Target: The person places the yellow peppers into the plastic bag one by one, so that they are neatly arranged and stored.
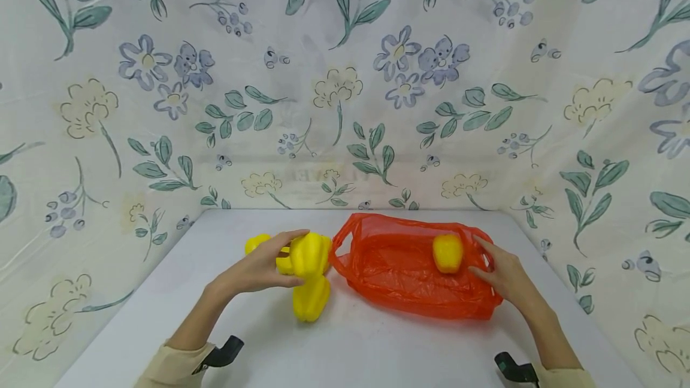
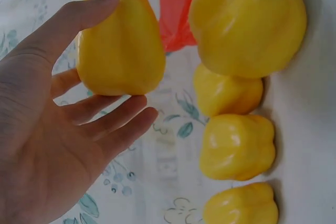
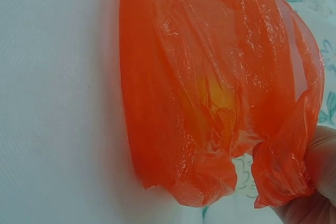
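Note:
My left hand (image 1: 253,267) grips a yellow bell pepper (image 1: 308,255) between thumb and fingers. In the left wrist view that pepper (image 2: 123,45) has the thumb on one side and fingertips along the other. Other yellow bell peppers rest on the table close by, one in front (image 1: 311,301) and more behind the hand. To their right lies a red plastic bag (image 1: 388,280), mouth open, with one yellow pepper (image 1: 448,253) inside. My right hand (image 1: 507,274) holds the bag's right handle edge; the right wrist view shows the thumb (image 3: 323,156) against bunched film.
The white table (image 1: 372,352) ends at a floral cloth backdrop (image 1: 345,106) behind and at the sides. A row of yellow peppers (image 2: 239,145) runs along the table in the left wrist view. The bag's left handle loop (image 1: 341,244) reaches close to the peppers.

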Action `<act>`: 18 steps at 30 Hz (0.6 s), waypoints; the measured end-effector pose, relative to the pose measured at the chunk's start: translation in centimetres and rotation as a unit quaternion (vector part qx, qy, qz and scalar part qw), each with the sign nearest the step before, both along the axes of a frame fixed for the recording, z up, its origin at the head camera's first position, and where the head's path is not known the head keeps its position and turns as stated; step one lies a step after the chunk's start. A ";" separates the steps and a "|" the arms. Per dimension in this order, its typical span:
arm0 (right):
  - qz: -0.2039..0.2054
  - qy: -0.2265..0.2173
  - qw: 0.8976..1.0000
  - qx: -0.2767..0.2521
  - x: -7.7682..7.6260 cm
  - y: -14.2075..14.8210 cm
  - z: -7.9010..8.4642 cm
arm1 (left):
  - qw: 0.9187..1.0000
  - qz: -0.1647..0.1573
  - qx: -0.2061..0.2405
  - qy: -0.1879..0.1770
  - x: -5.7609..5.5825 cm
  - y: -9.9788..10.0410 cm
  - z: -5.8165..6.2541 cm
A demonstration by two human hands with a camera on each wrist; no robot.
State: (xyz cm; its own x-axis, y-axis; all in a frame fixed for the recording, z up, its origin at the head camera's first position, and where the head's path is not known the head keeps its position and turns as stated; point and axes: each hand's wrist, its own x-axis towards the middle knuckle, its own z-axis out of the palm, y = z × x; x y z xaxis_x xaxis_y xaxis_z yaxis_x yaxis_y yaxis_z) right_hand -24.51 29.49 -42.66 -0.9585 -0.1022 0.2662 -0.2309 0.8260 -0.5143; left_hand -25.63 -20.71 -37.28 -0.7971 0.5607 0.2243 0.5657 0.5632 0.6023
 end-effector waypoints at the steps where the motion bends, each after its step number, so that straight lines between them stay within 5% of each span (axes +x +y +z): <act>1: 0.000 0.000 1.000 0.001 0.0 0.0 0.0 | 1.000 -0.008 -0.001 -0.003 -0.2 0.5 0.1; 8: -0.004 0.005 1.000 0.008 0.0 0.0 -0.1 | 0.998 -0.061 -0.007 -0.032 -2.0 4.2 0.2; 18: -0.005 0.013 1.000 0.012 0.0 0.0 -0.3 | 0.995 -0.073 -0.022 -0.065 -3.6 8.8 0.5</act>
